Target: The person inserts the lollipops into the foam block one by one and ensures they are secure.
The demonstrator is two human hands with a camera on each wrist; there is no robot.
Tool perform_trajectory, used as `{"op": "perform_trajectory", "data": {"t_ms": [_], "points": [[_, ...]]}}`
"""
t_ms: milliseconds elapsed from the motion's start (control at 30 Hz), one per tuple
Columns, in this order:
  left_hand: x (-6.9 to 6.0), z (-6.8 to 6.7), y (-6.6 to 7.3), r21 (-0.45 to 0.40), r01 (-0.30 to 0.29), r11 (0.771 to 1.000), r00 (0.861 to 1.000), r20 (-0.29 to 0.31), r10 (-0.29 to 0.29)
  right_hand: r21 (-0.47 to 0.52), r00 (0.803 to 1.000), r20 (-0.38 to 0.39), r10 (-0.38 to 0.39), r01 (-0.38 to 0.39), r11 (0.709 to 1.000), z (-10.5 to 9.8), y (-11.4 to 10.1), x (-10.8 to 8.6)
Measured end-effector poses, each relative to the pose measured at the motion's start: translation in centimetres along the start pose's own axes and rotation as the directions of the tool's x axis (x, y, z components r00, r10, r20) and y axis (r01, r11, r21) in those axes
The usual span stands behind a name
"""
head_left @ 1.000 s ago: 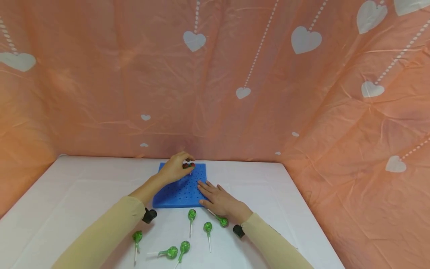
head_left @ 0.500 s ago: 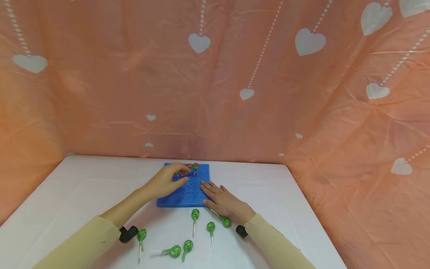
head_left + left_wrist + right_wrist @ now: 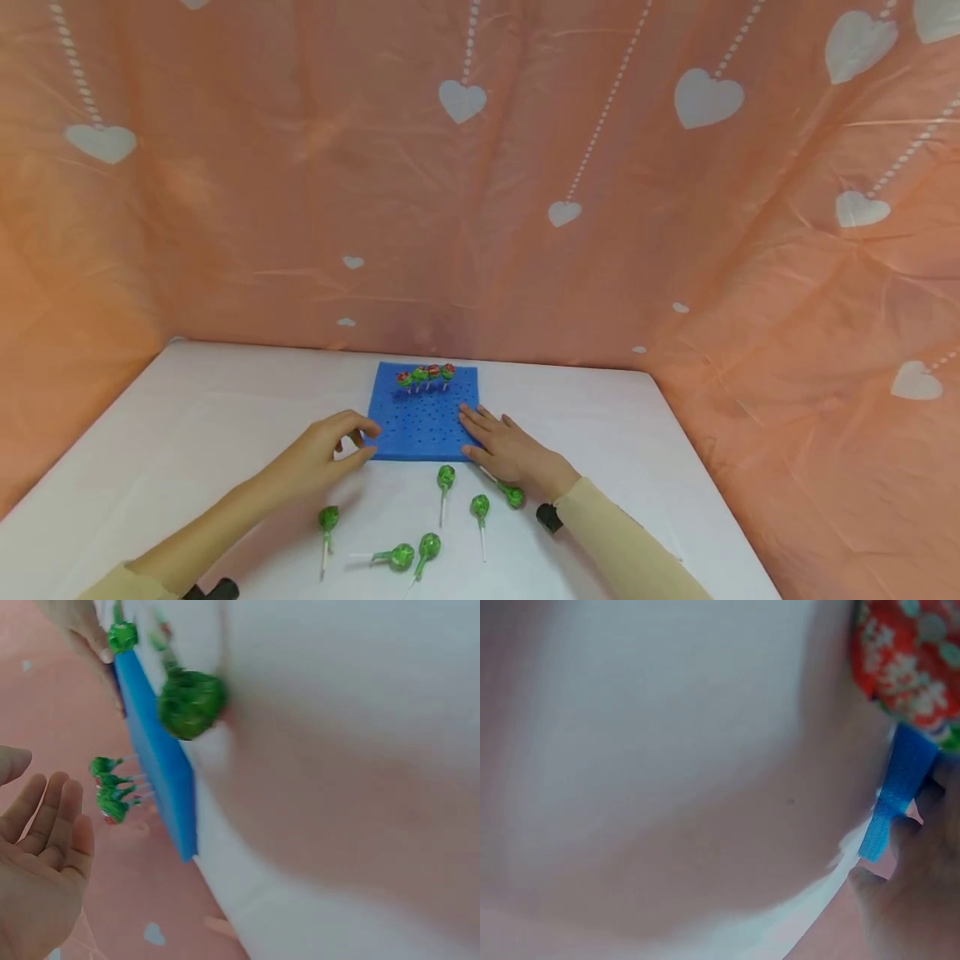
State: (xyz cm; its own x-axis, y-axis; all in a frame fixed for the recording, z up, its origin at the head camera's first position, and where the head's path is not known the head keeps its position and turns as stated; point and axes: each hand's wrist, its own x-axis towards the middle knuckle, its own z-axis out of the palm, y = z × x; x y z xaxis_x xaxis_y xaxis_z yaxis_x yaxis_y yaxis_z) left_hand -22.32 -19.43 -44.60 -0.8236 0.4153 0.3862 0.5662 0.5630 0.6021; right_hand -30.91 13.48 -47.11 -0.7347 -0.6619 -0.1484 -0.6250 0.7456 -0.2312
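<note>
My left hand [image 3: 330,450] hovers near the front-left corner of a blue perforated foam board [image 3: 420,425], fingers loosely bent and holding nothing; in the left wrist view this hand [image 3: 41,862] shows an empty palm. Several lollipops [image 3: 426,375] with green and red wrappers stand upright in a row in holes towards the board's back. My right hand [image 3: 517,454] rests flat on the board's right side, fingers spread. Part of a lollipop [image 3: 513,497] lies by its wrist, the stick end reaching under the hand. Close up in the right wrist view is a red-patterned lollipop wrapper [image 3: 911,660].
Loose green lollipops lie on the white tabletop [image 3: 600,433] in front of the board: one lollipop [image 3: 446,479] close to its edge, another lollipop [image 3: 328,518] at the left, and several nearer me. A peach curtain [image 3: 420,208] with white hearts hangs behind and at the sides.
My left hand has let go of a lollipop, now standing in the board, and has drawn back left and towards me, off the board. The right hand stays in place on the board.
</note>
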Motion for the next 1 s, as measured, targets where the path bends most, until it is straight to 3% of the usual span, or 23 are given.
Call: {"op": "perform_trajectory", "data": {"t_ms": [133,300,433,600,733,1000], "points": [[-2.2,0.1,-0.4,-0.025,0.049,0.999,0.998,0.05,-0.047,-0.003,1.0,0.003,0.001,-0.001,1.0,0.0,0.2,-0.1],[-4.7,0.3,-1.1,-0.007,0.154,0.988,0.977,0.15,-0.151,-0.021,1.0,0.008,0.0,0.0,1.0,0.1,0.4,0.0],[-6.0,0.7,-1.6,0.028,0.156,0.987,0.967,0.2,-0.158,-0.027,1.0,0.012,0.003,-0.003,1.0,0.2,0.5,0.0],[-6.5,1.0,-1.8,0.039,0.101,0.994,0.973,0.206,-0.107,-0.023,1.0,0.009,-0.001,0.001,1.0,0.2,0.5,0.0],[-6.5,0.9,-1.6,0.037,0.096,0.995,0.973,0.206,-0.102,-0.022,1.0,0.003,-0.001,0.001,1.0,0.2,0.4,0.2],[-6.9,0.9,-1.4,0.009,0.142,0.99,0.965,0.222,-0.141,-0.02,1.0,0.0,-0.004,0.004,1.0,0.3,0.4,0.2]]}}
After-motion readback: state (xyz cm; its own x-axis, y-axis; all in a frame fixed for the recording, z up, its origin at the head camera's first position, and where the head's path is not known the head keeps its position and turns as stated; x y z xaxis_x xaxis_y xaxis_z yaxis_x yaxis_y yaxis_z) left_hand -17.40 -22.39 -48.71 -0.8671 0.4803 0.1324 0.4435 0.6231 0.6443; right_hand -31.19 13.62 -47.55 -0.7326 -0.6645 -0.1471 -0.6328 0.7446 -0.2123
